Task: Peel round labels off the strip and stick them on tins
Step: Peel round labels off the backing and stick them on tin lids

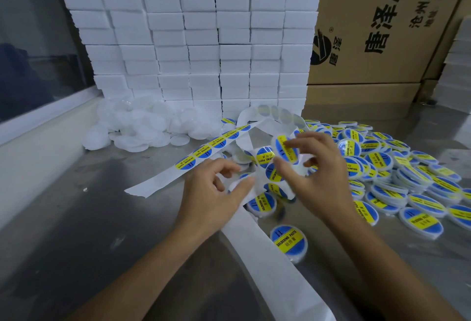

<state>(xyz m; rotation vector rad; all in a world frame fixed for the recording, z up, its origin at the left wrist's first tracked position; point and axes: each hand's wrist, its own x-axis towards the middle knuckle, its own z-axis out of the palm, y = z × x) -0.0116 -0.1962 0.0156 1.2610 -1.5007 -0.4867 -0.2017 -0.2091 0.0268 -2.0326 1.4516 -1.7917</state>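
Head view: right hand (316,167) pinches a labelled tin (286,149), tilted, just right of the strip (216,142). Left hand (216,188), nearer the strip, pinches its backing with curled fingers.

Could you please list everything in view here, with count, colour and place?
label strip: one, white backing with blue-and-yellow round labels, running from centre left across to the hands.
labelled tins: a large pile, too many to count, blue and yellow tops, on the right.
single labelled tin: one, blue and yellow, near the bottom centre.
unlabelled tins: a heap, white, at the foot of the box stack.
white boxes: a tall stack, at the back.
cardboard cartons: brown, black print, back right.
metal table: one, grey.
left hand: pinching the strip.
right hand: holding a labelled tin.
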